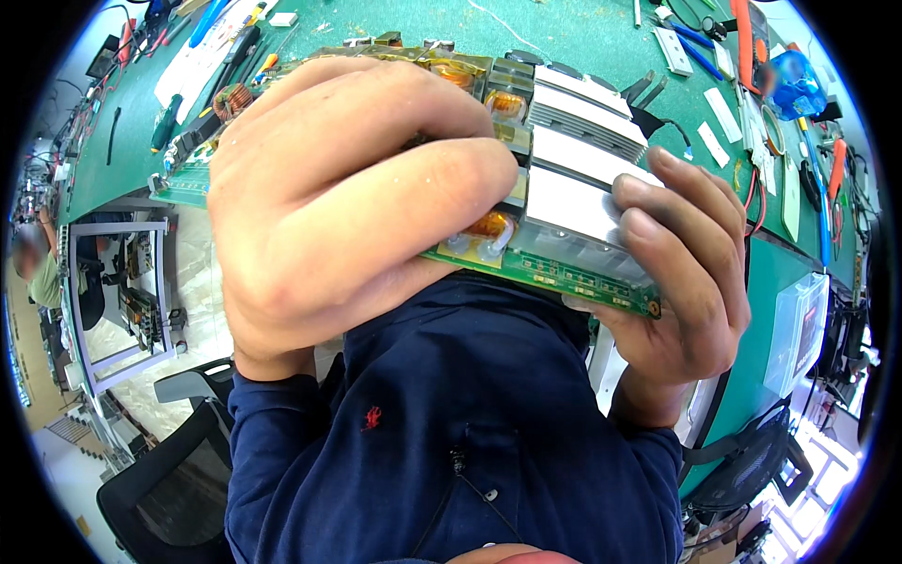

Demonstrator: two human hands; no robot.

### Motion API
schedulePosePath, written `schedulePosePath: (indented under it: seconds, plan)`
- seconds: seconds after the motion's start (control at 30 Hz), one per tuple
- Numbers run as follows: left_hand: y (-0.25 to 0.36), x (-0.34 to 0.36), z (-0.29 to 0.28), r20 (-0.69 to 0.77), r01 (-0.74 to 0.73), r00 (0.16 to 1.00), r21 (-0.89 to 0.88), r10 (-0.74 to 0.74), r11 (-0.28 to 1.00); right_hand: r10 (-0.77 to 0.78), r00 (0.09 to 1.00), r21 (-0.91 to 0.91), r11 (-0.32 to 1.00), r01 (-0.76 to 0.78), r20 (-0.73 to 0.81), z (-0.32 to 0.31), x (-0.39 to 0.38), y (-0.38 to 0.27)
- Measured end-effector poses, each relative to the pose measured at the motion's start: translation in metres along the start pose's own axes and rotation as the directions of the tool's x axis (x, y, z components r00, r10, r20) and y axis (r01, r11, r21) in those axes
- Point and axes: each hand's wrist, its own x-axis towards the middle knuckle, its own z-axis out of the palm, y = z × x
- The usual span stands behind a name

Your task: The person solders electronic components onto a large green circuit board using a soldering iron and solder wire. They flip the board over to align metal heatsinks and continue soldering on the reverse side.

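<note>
A green circuit board [550, 273] with silver finned heatsinks [568, 193], orange coils, dark components and a copper toroid is held up over my lap, slightly tilted. My left hand [338, 197] lies large across its left part, fingers curled over the components and hiding much of them. My right hand [686, 268] grips the board's right end, fingertips on the heatsink and thumb mostly hidden under the board.
Behind is a green bench [573, 28] with scattered hand tools, white strips and a blue bottle [799, 80]. A clear plastic box [797, 334] is at right. Black chairs [150, 489], a metal frame [113, 367] and another person [38, 268] are at left.
</note>
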Motion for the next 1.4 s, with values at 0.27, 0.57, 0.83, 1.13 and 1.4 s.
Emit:
schedulePosePath:
  seconds: [0.27, 0.57, 0.83, 1.13, 1.4]
  plan:
    - [0.002, 0.001, 0.002, -0.005, 0.014, 1.000, 0.004, -0.014, 1.000, 0.043, 0.988, 0.015, 0.999, -0.045, 0.148, -0.010, 0.019, 0.000]
    - [-0.002, -0.003, 0.004, -0.041, -0.028, 0.999, -0.016, 0.027, 0.999, -0.044, 0.957, 0.114, 0.993, 0.011, 0.286, -0.010, 0.035, 0.004]
    - [-0.006, -0.007, 0.009, -0.076, -0.074, 0.994, -0.025, 0.072, 0.997, -0.044, 0.964, 0.182, 0.983, -0.005, 0.264, -0.007, 0.033, 0.005]
    - [-0.005, -0.008, 0.010, -0.076, -0.072, 0.995, -0.041, 0.068, 0.997, -0.054, 0.961, 0.210, 0.978, -0.004, 0.270, -0.007, 0.034, 0.006]
    - [-0.002, -0.007, 0.011, -0.085, -0.064, 0.995, -0.039, 0.061, 0.997, -0.042, 0.958, 0.195, 0.981, -0.015, 0.283, -0.008, 0.034, 0.005]
